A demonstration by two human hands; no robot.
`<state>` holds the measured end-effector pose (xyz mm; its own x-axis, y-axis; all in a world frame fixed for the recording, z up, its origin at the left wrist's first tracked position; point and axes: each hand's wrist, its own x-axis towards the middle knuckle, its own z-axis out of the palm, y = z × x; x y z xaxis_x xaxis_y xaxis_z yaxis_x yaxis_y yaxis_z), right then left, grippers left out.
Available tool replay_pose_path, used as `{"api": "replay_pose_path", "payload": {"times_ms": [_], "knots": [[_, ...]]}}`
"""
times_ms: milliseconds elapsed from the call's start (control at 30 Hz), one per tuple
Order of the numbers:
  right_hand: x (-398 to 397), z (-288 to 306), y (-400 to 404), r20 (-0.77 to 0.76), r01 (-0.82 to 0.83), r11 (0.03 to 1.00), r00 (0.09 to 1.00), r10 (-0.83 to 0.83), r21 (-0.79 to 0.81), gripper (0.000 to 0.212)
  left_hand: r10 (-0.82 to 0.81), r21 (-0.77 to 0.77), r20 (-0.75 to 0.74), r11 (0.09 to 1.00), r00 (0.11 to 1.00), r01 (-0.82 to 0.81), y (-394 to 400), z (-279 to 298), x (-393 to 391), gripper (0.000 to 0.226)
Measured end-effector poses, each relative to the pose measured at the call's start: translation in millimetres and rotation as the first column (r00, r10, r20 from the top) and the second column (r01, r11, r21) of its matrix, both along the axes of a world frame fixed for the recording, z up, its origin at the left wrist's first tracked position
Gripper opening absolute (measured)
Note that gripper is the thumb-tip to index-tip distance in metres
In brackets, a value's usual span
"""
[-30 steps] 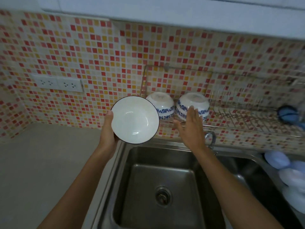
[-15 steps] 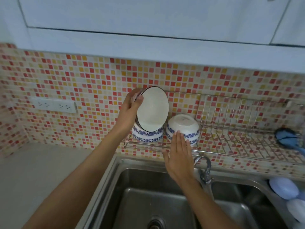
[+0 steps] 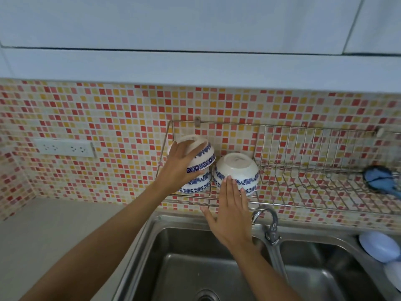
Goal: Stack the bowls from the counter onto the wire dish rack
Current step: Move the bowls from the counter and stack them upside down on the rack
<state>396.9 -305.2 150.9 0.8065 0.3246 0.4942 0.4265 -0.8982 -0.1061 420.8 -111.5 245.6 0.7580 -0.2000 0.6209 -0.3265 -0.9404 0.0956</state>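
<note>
At ten o'clock on the wire dish rack (image 3: 282, 170), the bowl (image 3: 201, 155) my left hand (image 3: 180, 168) showed open-side-out half a second ago is now flipped rim-down and tilted onto the left stack (image 3: 196, 184), fingers (image 3: 186, 148) wrapped over its base. My judgement: it is nearly seated, release pending. My right hand (image 3: 233, 211) has stayed flat and open, holding nothing, fingertips touching the right stack (image 3: 236, 170) at three o'clock of the left one. Whether the top bowl nests squarely I cannot tell; the hand hides its near rim. Pale plates (image 3: 378, 246) at four o'clock are cut off.
</note>
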Motion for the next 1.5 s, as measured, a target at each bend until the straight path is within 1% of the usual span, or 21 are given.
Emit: {"api": "replay_pose_path", "payload": {"times_ms": [100,200,367,533,667,767,867,967,1033,1100,1200,1333,1500], "knots": [[0.9,-0.9,-0.8,0.001,-0.004,1.000,1.000,0.004,0.003,0.090,0.045,0.075,-0.051,0.996,0.998,-0.041,2.4,-12.2,2.4,0.082],[0.2,0.1,2.9,-0.006,-0.009,1.000,1.000,0.009,0.013,0.091,0.065,0.129,-0.073,0.990,0.995,-0.055,8.4,-20.6,1.5,0.090],[-1.0,1.5,2.6,-0.026,-0.012,1.000,1.000,0.012,0.011,0.092,0.049,0.109,-0.102,0.993,0.994,-0.038,5.8,-26.3,4.4,0.100],[0.1,0.0,-0.6,-0.025,0.000,1.000,1.000,0.001,0.019,0.092,0.055,0.050,-0.152,0.998,0.987,-0.048,3.8,-31.5,10.4,0.102],[1.0,-1.5,0.5,-0.046,-0.004,1.000,0.999,0.005,0.017,0.093,0.053,0.066,-0.163,0.997,0.985,-0.043,7.9,-35.5,13.4,0.095],[-0.2,0.0,1.0,-0.057,-0.003,1.000,0.998,0.004,0.011,0.094,0.030,0.046,-0.157,0.999,0.987,-0.023,10.3,-37.8,12.4,0.090],[-0.1,1.8,1.1,-0.066,-0.004,1.000,0.998,0.005,0.014,0.094,0.021,0.051,-0.154,0.999,0.988,-0.013,11.4,-39.4,11.7,0.088],[-0.4,1.4,0.7,-0.063,-0.006,1.000,0.998,0.007,0.013,0.093,0.006,0.008,-0.172,1.000,0.985,-0.004,13.5,-40.4,9.6,0.086],[-0.4,0.8,0.8,-0.052,0.000,1.000,0.999,0.001,0.015,0.092,-0.025,-0.037,-0.179,0.999,0.984,0.018,12.4,-41.0,6.9,0.080],[0.0,-0.1,1.3,-0.047,0.006,1.000,0.999,-0.005,0.014,0.091,-0.034,-0.040,-0.179,0.999,0.983,0.027,9.4,-41.8,4.5,0.076],[1.0,-0.6,1.7,-0.049,0.008,1.000,0.999,-0.008,0.009,0.092,-0.027,-0.068,-0.191,0.998,0.981,0.015,8.5,-42.1,3.5,0.074],[-2.2,1.7,3.0,-0.049,0.017,0.999,0.999,-0.016,0.030,0.094,0.020,-0.174,-0.173,0.983,0.985,-0.050,9.5,-49.0,-1.9,0.070],[-6.7,8.6,8.1,-0.093,0.056,0.995,0.994,-0.049,0.079,0.101,0.105,-0.145,-0.074,0.983,0.992,-0.115,6.2,-65.1,-18.7,0.064]]}}
